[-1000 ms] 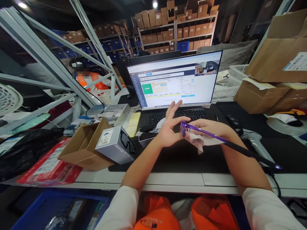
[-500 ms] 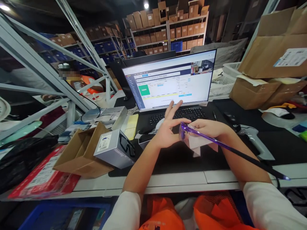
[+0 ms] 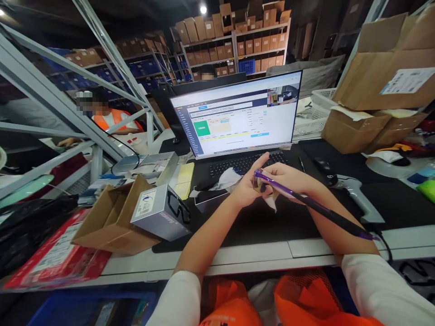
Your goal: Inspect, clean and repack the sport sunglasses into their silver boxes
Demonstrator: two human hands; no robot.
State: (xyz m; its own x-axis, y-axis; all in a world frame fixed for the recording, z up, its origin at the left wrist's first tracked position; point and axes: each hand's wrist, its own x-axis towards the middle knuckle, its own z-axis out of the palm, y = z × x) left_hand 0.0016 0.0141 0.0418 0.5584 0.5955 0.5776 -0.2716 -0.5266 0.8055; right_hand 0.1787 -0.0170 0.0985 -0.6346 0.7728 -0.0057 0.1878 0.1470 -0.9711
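Note:
A pair of glasses [image 3: 314, 203] with a purple and black temple is held in front of the keyboard. The temple stretches back over my right forearm. My left hand [image 3: 246, 189] grips the front of the frame at the lens, its index finger pointing up and forward. Against the same lens area, my right hand [image 3: 290, 179] is closed with a pale cloth [image 3: 271, 202] in its fingers. Part of the cloth hangs below the hands. The far side of the glasses is hidden behind my fingers.
A monitor [image 3: 234, 117] stands behind the keyboard [image 3: 220, 169]. To the left are a silver glasses box [image 3: 154, 219], an open cardboard box [image 3: 112, 235] and yellow notes [image 3: 184, 181]. At right lie a scanner [image 3: 362, 199] and mouse [image 3: 322, 165]. A co-worker [image 3: 113, 120] sits at far left.
My left hand's raised fingers have folded down, and both hands have closed in on the lens. The temple has dipped slightly. A second person's head now shows behind the monitor.

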